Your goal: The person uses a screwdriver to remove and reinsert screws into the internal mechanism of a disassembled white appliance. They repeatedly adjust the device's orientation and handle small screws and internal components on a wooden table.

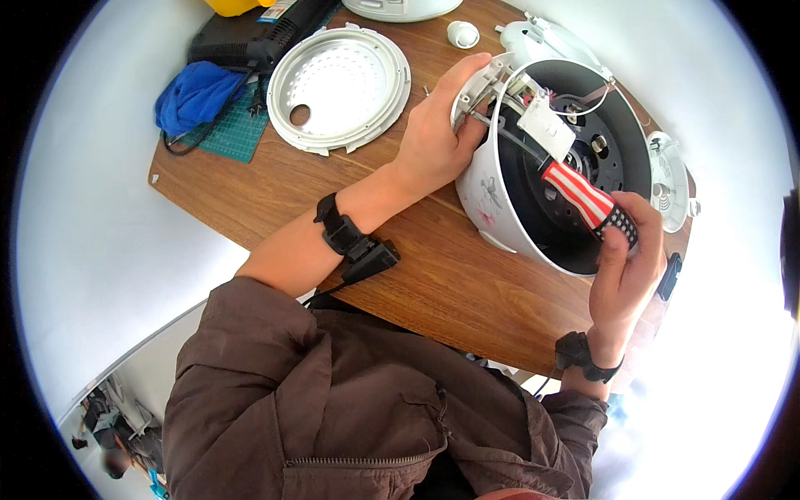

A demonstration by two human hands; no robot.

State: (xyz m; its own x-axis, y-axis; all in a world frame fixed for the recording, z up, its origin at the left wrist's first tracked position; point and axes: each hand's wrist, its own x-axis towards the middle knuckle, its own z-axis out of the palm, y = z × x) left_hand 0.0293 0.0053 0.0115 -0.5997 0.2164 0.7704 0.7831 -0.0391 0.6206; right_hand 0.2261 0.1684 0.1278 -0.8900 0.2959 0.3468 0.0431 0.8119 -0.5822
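Note:
My right hand (629, 250) is closed around the end of a screwdriver (579, 193) with a red and white striped, star-dotted handle. Its shaft runs up and left to a white plastic panel (477, 90) at the rim of a white appliance housing (483, 193). The housing looks like a rice cooker body, with its dark inside facing up and right. My left hand (442, 133) grips that panel, thumb on its outer edge. Beside the shaft sits a pale plate (546, 127) with wires near it. Where the screwdriver tip meets the panel is hard to see.
On the wooden table (400, 292) lies a round white lid (340, 87) with a hole. A blue cloth (196, 96), green cutting mat (229, 133) and black device (242, 42) sit at the far left. Small white cap (463, 34) stands behind; a white cover (669, 179) lies right.

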